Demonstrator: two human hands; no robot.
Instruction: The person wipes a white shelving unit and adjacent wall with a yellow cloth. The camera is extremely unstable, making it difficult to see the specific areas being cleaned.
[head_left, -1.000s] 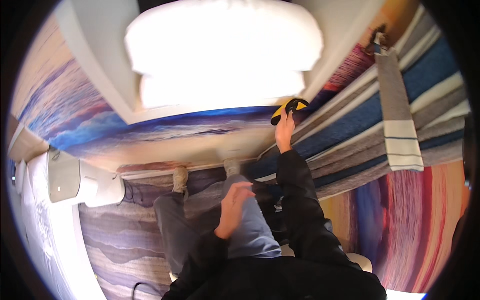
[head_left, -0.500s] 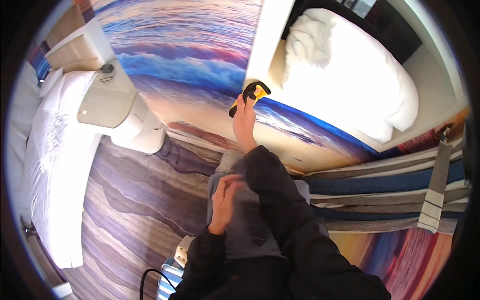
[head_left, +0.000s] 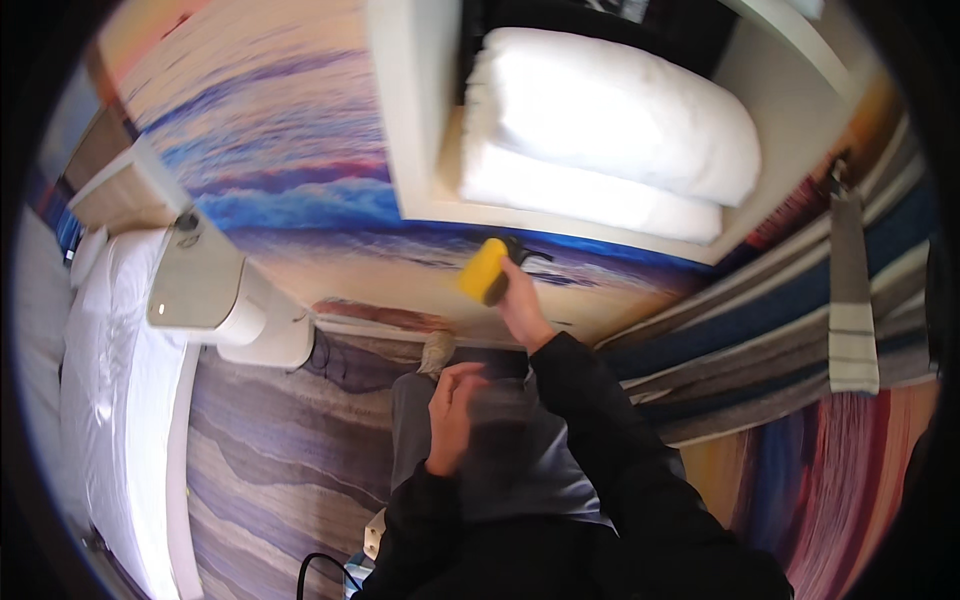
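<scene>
My right hand point(head_left: 522, 302) is closed around a yellow-and-black handheld tool point(head_left: 481, 272), held up in front of the beach-scene wall point(head_left: 350, 252). Blur hides the tool's exact kind. Its broad yellow body points left, while a black part shows above my fingers. Over my lap, my left hand point(head_left: 453, 412) hangs with loosely bent fingers, partly apart and somewhat blurred. Nothing shows in it. Grey trousers point(head_left: 408, 420) cover my legs below both hands.
A recess with a pale frame point(head_left: 420, 150) holds rolled white bedding point(head_left: 610, 120) beyond the tool. At left stand a white bed point(head_left: 115, 400) and a small rounded table point(head_left: 195, 290). A striped curtain point(head_left: 720, 330) with a tieback point(head_left: 850, 290) hangs at right. The floor is striped carpet point(head_left: 270, 430).
The view has shifted, so the recess sits further left. My right hand has lowered and turned the tool, showing more of its yellow side. My left hand stays over my lap.
</scene>
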